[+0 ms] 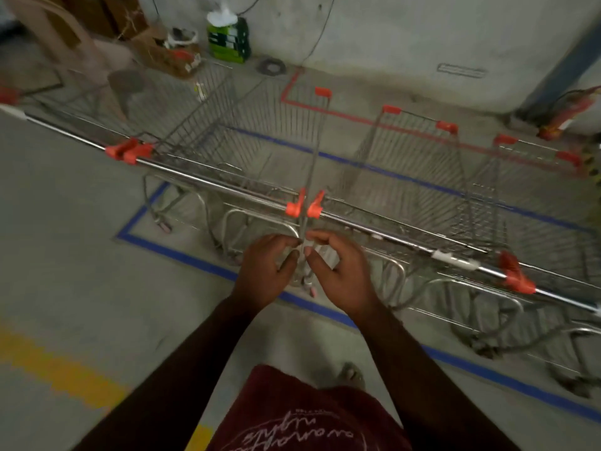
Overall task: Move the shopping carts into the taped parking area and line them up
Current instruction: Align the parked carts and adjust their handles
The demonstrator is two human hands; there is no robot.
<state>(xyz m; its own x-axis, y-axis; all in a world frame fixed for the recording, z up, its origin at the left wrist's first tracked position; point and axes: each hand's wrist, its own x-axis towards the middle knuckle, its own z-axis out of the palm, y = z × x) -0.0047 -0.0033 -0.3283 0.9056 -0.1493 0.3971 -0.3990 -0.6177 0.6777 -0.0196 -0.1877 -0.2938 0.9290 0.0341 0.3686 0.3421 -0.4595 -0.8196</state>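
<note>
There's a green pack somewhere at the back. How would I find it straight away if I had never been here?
Start at the grey back wall and look along its foot, beyond the carts. Left of the red tape corner and right of the open cardboard box stands the green pack. It is the only green thing there, with a white bag on top.

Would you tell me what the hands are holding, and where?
Both the left hand and right hand pinch thin vertical wires where two carts meet, just below the handle bars.
</note>
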